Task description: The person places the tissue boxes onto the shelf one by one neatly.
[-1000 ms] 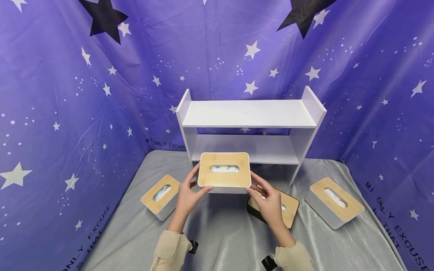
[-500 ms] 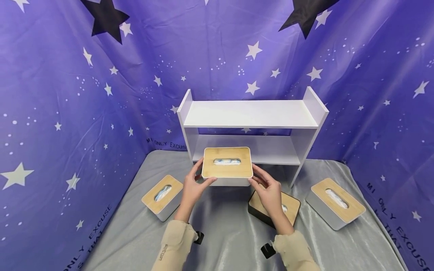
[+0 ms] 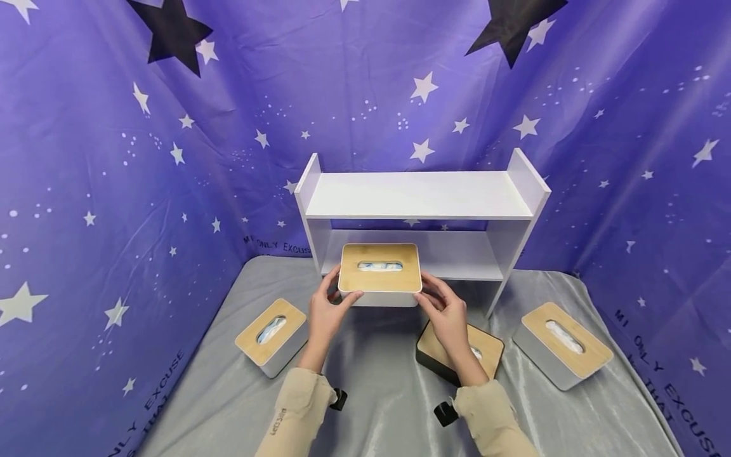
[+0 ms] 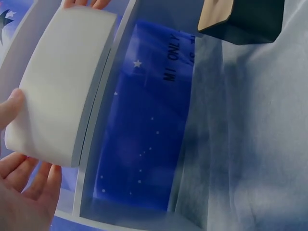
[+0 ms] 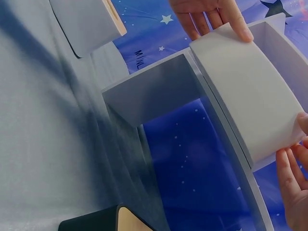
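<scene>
Two-handed pinch on a white tissue box: left hand has one short end, right hand the other. Thumbs sit on the near face, fingers bend round the ends. Box lies squarely between the hands, wooden lid up, tissues showing in the slot.

Just beyond the grip: white shelf. Held box is at the front of its lower board, left of the middle; can't tell whether it rests on the board or sits just above. Top board is higher and farther off than the hands.

Near side of the grip, left: grey box, angled, just beside the left wrist. Black box, wood top, is below the right hand, partly hidden by that forearm. Second grey box lies farther right, well apart from the grip. All three are on grey cloth. Behind everything hangs a purple star-print curtain. Beige sleeves cover both forearms.
</scene>
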`<state>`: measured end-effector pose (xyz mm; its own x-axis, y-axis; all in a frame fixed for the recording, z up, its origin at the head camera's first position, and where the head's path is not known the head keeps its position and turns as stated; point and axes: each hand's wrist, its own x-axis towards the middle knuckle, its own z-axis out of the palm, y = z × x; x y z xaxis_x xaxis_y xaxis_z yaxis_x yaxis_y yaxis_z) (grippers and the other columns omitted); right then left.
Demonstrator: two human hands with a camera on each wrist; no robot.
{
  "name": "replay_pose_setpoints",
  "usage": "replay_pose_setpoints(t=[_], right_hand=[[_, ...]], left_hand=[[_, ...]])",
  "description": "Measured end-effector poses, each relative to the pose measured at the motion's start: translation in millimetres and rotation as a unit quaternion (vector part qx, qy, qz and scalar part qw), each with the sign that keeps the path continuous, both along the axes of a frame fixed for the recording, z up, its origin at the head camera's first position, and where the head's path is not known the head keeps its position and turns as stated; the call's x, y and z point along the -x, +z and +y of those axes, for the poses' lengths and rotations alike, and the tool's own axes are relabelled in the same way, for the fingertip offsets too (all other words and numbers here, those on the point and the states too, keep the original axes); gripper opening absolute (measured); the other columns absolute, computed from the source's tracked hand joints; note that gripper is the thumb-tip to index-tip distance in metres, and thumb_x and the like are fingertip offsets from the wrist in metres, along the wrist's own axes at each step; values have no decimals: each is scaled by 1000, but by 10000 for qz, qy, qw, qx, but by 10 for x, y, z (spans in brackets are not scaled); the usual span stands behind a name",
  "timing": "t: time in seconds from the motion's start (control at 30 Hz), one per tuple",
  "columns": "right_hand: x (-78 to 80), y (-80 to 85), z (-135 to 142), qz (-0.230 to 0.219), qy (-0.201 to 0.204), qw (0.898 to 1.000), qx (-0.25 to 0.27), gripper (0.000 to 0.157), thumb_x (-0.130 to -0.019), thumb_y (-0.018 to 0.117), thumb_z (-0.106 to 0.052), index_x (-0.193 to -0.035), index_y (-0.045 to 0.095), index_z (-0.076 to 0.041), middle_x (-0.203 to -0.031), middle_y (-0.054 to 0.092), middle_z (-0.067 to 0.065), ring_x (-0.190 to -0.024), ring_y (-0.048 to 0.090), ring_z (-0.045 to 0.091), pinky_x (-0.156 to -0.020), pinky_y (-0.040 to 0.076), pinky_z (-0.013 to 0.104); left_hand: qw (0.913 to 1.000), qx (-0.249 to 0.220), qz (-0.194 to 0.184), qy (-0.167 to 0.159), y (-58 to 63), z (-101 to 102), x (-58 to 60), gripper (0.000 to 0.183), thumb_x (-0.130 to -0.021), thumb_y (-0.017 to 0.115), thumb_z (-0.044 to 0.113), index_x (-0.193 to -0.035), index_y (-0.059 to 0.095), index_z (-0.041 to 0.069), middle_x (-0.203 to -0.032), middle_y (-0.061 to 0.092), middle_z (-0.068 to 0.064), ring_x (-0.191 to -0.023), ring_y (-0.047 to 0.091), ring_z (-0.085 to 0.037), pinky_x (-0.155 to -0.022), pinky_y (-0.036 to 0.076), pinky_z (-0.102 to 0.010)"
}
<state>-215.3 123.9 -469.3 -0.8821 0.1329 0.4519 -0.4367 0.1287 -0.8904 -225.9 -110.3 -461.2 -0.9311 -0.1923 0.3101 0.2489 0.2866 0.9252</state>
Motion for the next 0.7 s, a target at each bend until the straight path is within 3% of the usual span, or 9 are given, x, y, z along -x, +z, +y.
replay_pose_setpoints(t=[0.43,0.57,0.7], right_hand=[[143,44,-40,-634,-269,9971,-325,34,-91,71,-6,-122,60,5,-117,66,22,-98,63,6,-79,54,8],[169,65,-68,-567,-239,9976,-328,33,-92,71,-9,-121,60,3,-115,67,20,-98,64,6,-79,54,8],[156,49,-111,-338,-216,9989,-255,32,-92,69,-4,-120,58,6,-120,67,21,-105,67,17,-84,55,10]], left_hand=[[9983,-412,260,315,24,79,91,64,-77,86,13,-134,58,5,-134,64,-14,-122,62,-29,-100,55,-44],[9974,-500,374,366,32,73,138,58,-77,86,10,-127,57,1,-137,61,-14,-122,62,-31,-99,56,-43],[9968,-501,463,413,42,74,163,52,-78,85,10,-120,56,-1,-138,60,-15,-124,60,-33,-100,55,-45]])
